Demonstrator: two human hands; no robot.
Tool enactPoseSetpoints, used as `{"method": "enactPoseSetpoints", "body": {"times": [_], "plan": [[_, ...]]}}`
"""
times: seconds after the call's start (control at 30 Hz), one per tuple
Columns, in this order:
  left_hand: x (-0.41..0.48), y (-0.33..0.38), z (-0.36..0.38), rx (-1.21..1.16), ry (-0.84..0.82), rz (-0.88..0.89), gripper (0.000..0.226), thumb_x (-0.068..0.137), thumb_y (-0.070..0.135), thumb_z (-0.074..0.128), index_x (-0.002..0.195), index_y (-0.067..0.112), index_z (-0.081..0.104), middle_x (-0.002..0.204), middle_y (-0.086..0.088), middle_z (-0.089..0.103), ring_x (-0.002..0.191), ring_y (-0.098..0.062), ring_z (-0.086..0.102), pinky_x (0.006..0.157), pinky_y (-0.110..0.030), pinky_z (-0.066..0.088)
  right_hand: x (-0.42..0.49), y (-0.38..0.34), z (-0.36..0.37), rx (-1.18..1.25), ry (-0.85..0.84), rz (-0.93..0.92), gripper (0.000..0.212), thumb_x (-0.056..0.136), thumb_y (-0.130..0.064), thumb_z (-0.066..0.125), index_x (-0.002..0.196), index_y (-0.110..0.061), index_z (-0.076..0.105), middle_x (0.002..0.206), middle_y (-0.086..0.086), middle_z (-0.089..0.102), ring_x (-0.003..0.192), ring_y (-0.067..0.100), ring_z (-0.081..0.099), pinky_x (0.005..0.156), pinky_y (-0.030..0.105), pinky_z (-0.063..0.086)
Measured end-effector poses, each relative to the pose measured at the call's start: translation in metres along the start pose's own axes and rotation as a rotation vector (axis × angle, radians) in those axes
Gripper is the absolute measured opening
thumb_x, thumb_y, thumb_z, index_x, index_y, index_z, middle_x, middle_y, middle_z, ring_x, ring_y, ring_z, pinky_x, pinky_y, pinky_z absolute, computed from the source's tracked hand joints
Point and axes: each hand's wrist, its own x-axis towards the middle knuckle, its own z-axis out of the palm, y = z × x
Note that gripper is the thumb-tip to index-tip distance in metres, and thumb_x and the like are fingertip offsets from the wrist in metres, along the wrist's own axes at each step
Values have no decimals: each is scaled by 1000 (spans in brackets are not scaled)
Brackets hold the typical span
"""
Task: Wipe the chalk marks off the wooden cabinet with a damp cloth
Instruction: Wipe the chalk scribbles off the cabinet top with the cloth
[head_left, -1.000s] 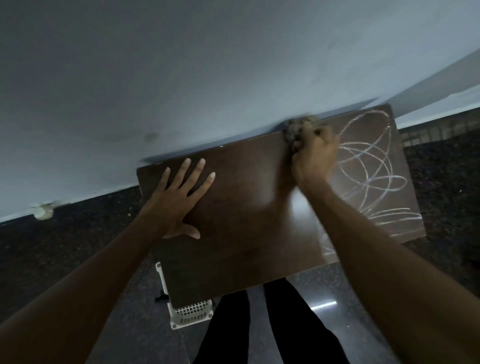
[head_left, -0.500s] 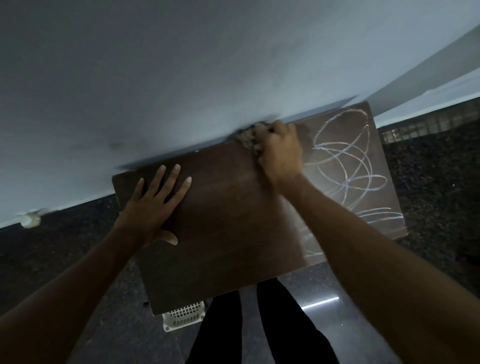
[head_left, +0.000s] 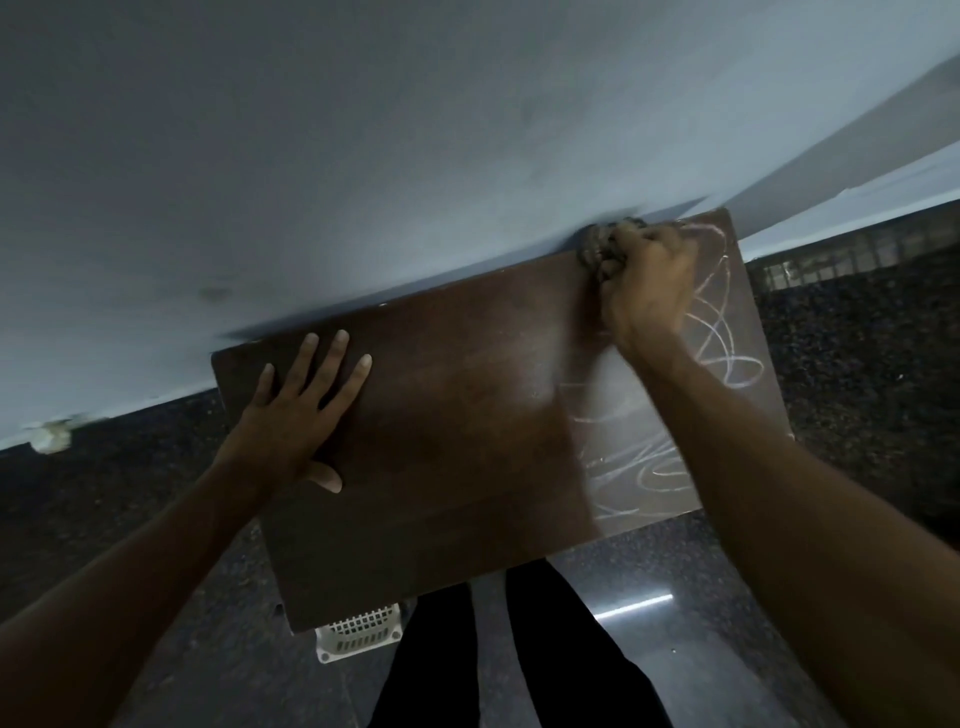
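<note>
The dark wooden cabinet top (head_left: 457, 441) stands against the wall. White looping chalk marks (head_left: 722, 353) cover its right part; the left and middle look bare of chalk. My right hand (head_left: 644, 286) is closed around a bunched dark cloth (head_left: 597, 249), pressed on the top at its back edge by the wall. My left hand (head_left: 301, 415) lies flat with fingers spread on the left part of the top, holding nothing. My right forearm hides some chalk marks.
A pale blue-grey wall (head_left: 415, 156) rises right behind the cabinet. A white plastic basket (head_left: 358, 631) pokes out below the cabinet's front edge. My dark-trousered legs (head_left: 519, 649) stand on the dark polished floor. A whitish lump (head_left: 49, 434) sits at the wall base, far left.
My right hand with the cloth slid left along the back edge, then back to the right. My left hand stayed flat. The camera view shifted a little.
</note>
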Motion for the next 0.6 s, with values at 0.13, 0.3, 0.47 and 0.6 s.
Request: {"method": "enactPoseSetpoints", "body": {"times": [0.13, 0.3, 0.47, 0.6], "plan": [[0, 2, -2, 4, 14, -9, 174, 30, 66, 91, 159, 27, -17, 169, -11, -18, 146, -28, -39, 108, -72, 30, -53, -67, 14, 64, -120, -178, 54, 72, -3, 68, 124, -16, 64, 122, 15, 59, 108, 37, 48, 84, 42, 49], [-1, 7, -4, -6, 9, -15, 175, 22, 61, 95, 161, 23, -5, 170, -15, -2, 154, -38, -13, 104, -72, 36, -121, -113, 27, 64, -272, -440, 46, 79, -14, 74, 124, -18, 61, 129, 10, 54, 110, 29, 46, 89, 40, 47], [-1, 11, -8, -37, -20, -37, 175, 23, 56, 97, 162, 22, -4, 170, -14, -9, 154, -42, 1, 105, -71, 36, -172, -85, 26, 121, -358, -579, 51, 71, -11, 75, 121, -18, 64, 124, 10, 57, 106, 30, 48, 87, 43, 48], [-2, 18, -12, -51, -80, -106, 173, 31, 52, 97, 161, 19, -11, 167, -11, -23, 154, -40, -11, 111, -67, 32, -179, -42, 25, 103, -342, -677, 49, 69, -13, 51, 114, -17, 67, 117, 11, 61, 96, 33, 54, 73, 41, 53]]}}
